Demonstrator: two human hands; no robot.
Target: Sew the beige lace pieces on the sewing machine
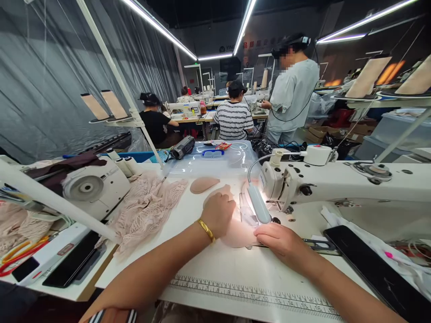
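My left hand (219,214), with a gold bracelet at the wrist, is closed with curled fingers at the near edge of a beige bra cup (220,190). Its fingertips are mostly hidden. Under the lit sewing head, a second beige bra cup (237,233) lies on the white table. My right hand (283,242) grips that cup's right edge, fingers together and thumb largely hidden. Another loose bra cup (204,184) rests farther back. The sewing machine (279,179) stands just beyond my right hand, its small lamp (258,204) above the work.
Lace fabric (144,211) is heaped at left. A printed ruler (256,294) runs along the front edge. A black phone-like slab (373,264) lies at right. A clear plastic bin (215,157) stands behind the table. Several people work at machines beyond; one person (292,94) stands.
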